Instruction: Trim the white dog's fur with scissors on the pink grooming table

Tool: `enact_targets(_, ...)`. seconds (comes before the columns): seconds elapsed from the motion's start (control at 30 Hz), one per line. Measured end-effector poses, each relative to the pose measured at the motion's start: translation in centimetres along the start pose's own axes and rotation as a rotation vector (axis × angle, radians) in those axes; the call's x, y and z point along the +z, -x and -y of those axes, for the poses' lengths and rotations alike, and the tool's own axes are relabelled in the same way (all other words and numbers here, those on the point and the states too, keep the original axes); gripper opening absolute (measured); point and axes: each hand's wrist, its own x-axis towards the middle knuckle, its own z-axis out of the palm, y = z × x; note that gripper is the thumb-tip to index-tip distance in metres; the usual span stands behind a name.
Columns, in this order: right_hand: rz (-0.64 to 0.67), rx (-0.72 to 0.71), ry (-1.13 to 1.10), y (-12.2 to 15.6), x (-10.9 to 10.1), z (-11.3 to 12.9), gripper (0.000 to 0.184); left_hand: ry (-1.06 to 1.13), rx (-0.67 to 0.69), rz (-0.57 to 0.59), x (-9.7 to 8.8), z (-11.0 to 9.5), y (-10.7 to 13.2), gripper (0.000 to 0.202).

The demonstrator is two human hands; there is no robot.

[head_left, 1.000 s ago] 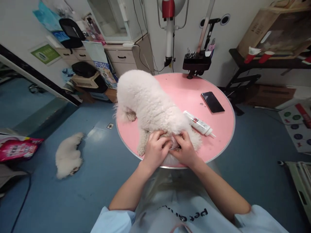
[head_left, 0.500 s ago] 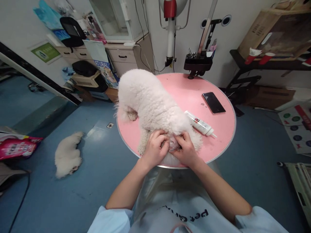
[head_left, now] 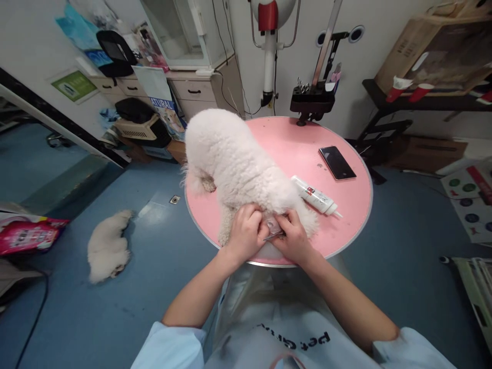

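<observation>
A fluffy white dog point(head_left: 234, 164) stands on a round pink table point(head_left: 346, 215), its head toward me and hidden under my hands. My left hand point(head_left: 244, 237) is curled on the dog's fur near its head. My right hand point(head_left: 294, 237) is closed in a pinch on a small thin tool point(head_left: 273, 236) held between both hands against the dog; I cannot make out what the tool is. A white tube point(head_left: 315, 196) lies on the table just right of the dog. A black phone point(head_left: 337, 162) lies farther back on the right.
A black tool holder point(head_left: 312, 98) and a dryer stand point(head_left: 268, 51) stand at the table's back edge. Another white dog point(head_left: 107, 247) lies on the blue floor at left. Cabinets point(head_left: 192, 89) stand behind; a dark shelf point(head_left: 388, 102) stands at right.
Both hands stay on the dog's head area, shifting only slightly. The dog and the items on the table have not moved.
</observation>
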Motion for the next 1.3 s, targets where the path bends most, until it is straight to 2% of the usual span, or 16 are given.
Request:
enact_targets(0.17, 0.017, 0.028, -0.012, -0.4, -0.1, 0.0, 0.037, 0.155, -0.038, -0.047, 0.6, 0.1, -0.1, 0.008)
enact_targets(0.27, 0.002, 0.051, -0.042, -1.1, -0.5, -0.4, 0.038, 0.171, -0.116, -0.083, 0.0, 1.6, -0.6, 0.012)
enact_targets(0.4, 0.005, 0.072, -0.106, -2.5, -1.8, -1.4, 0.038, -0.062, -0.400, -0.173, -3.1, 5.7, -0.4, 0.026)
enact_targets(0.47, 0.077, 0.061, -0.181, -3.3, -2.7, -1.7, 0.042, -0.195, -0.409, -0.206, -4.9, 6.1, 0.4, 0.022)
enact_targets(0.53, 0.159, 0.059, -0.265, -3.8, -3.4, -1.7, 0.048, -0.241, -0.340, -0.382, -5.9, 4.4, 1.3, 0.035)
enact_targets(0.57, 0.188, 0.065, -0.299, -4.0, -3.6, -1.5, 0.051, -0.206, -0.277, -0.464, -5.9, 2.9, 1.6, 0.032)
enact_targets(0.63, 0.214, 0.072, -0.324, -4.2, -3.9, -1.0, 0.053, -0.061, -0.061, -0.436, -4.5, -0.3, 1.5, 0.024)
enact_targets(0.7, 0.194, 0.062, -0.313, -4.2, -4.0, -0.5, 0.053, -0.016, 0.012, -0.341, -1.9, -2.3, 0.7, 0.025)
enact_targets(0.73, 0.179, 0.057, -0.302, -4.2, -4.0, -0.3, 0.053, -0.040, -0.001, -0.305, -0.4, -2.6, 0.2, 0.026)
enact_targets(0.8, 0.171, 0.070, -0.295, -4.1, -3.9, -0.4, 0.053, -0.106, -0.020, -0.349, 2.1, -2.2, -0.6, 0.025)
enact_targets(0.83, 0.175, 0.088, -0.304, -4.1, -3.9, -0.5, 0.052, -0.131, -0.076, -0.373, 3.1, -1.7, -0.9, 0.025)
enact_targets(0.97, 0.148, 0.153, -0.419, -5.5, -4.1, -1.9, 0.047, -0.185, -0.256, -0.465, 5.1, 0.1, -1.4, 0.032)
enact_targets(1.07, 0.151, 0.176, -0.531, -7.6, -4.6, -3.0, 0.041, -0.189, -0.280, -0.437, 4.9, 0.1, -2.1, 0.034)
enact_targets(1.17, 0.333, 0.221, -0.587, -9.4, -5.1, -3.4, 0.036, -0.174, -0.261, -0.389, 3.2, -1.0, -2.2, 0.035)
enact_targets(1.23, 0.430, 0.227, -0.584, -9.8, -5.5, -3.1, 0.032, -0.153, -0.236, -0.445, 1.6, -2.4, -1.5, 0.039)
enact_targets(1.3, 0.460, 0.205, -0.556, -9.6, -5.7, -2.3, 0.028, -0.117, -0.197, -0.554, 0.4, -3.8, -0.3, 0.039)
